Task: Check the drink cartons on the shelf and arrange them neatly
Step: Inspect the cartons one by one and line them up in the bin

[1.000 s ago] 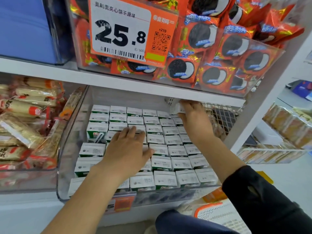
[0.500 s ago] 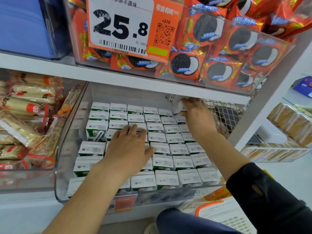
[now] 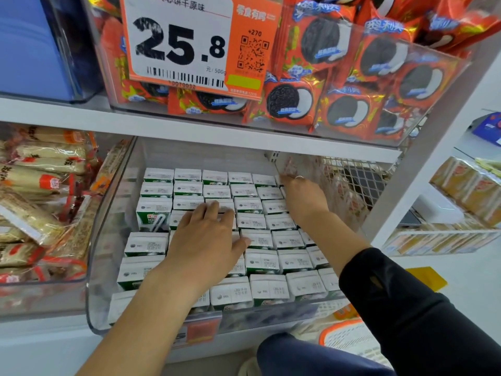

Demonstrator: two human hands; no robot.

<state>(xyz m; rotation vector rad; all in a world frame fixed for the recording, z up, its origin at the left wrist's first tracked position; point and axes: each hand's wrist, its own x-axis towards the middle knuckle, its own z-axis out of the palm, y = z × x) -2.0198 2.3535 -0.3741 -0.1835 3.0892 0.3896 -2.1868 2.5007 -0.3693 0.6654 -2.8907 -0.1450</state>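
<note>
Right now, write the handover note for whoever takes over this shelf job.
Left hand: flat, fingers straight, resting on the carton tops mid-bin, holding nothing.
Right hand: reaching to the back right corner of the clear bin; its fingers are hidden, so grip unclear.
Drink cartons: packed upright in rows in the bin, mostly level.
Done: most rows look aligned.
Left: the left column has a gap in front of a carton showing its green side and straw; check the back right corner.

Head cam, close, looks fwd/down into shelf bin [image 3: 113, 240].
</note>
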